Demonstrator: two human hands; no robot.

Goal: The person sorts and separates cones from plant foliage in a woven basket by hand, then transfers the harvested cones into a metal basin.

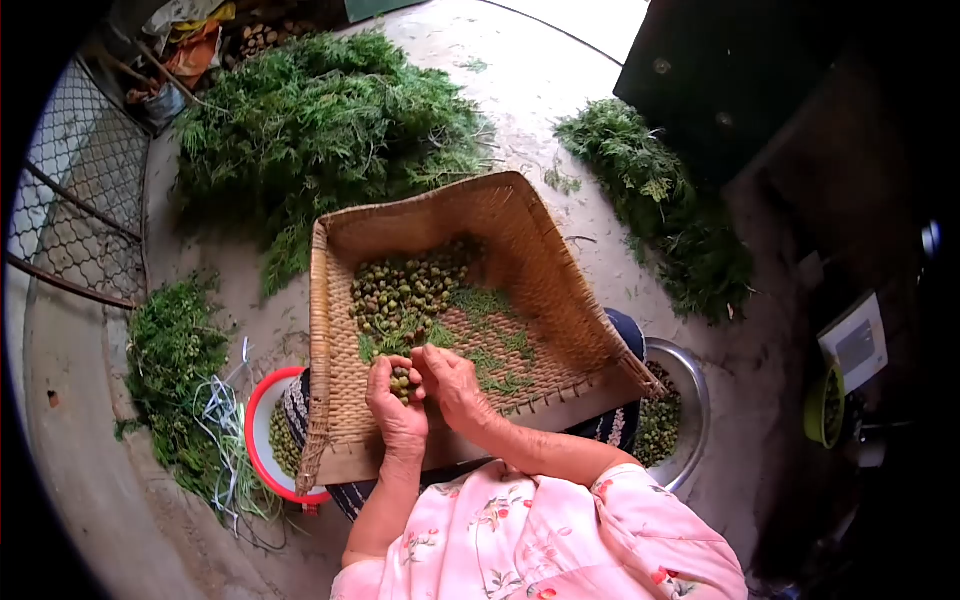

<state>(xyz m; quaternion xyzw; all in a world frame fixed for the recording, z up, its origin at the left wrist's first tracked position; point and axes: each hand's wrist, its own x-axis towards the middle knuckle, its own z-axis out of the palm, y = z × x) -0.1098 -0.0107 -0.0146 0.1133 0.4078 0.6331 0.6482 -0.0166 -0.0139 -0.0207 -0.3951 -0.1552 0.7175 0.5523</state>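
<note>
My left hand (398, 405) is cupped over the near left part of a woven basket tray (560, 310), with several small green-brown cones (401, 384) in its curled fingers. Close beside it, my right hand (452, 385) has its thumb and fingers drawn together near the left fingertips; what they pinch is hidden. A heap of the same round cones (405, 290) lies at the far left of the tray. Loose green leaf sprigs (490, 300) are scattered over the weave to the right of the heap. The tray rests across my lap.
A red-rimmed basin (262, 440) at left and a metal basin (695, 400) at right hold more cones. Leafy branches (320, 130) pile up ahead, with others (650, 190) at right. Plastic strips (230, 430) lie left, near a wire mesh gate (85, 190).
</note>
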